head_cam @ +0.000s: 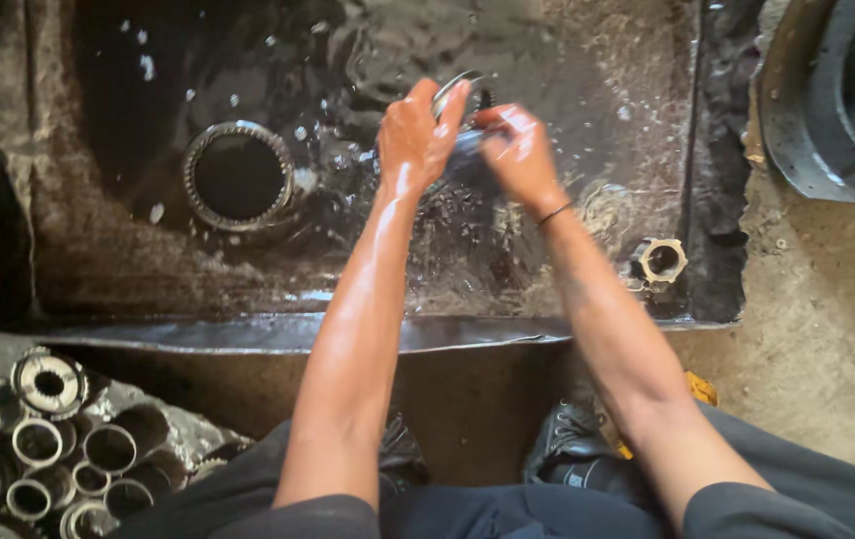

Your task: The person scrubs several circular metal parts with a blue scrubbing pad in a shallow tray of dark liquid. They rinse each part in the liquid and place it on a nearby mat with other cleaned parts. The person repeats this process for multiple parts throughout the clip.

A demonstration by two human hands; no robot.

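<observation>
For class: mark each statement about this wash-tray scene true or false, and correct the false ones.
1. Both hands hold a small metal part above the liquid. True: the left hand and right hand grip the metal part together.
2. A large toothed ring lies in the tray. True.
3. The pile of metal rings sits at the upper right. False: it sits at the lower left, outside the tray.
4. The right wrist is bare. False: it wears a thin dark band.
</observation>
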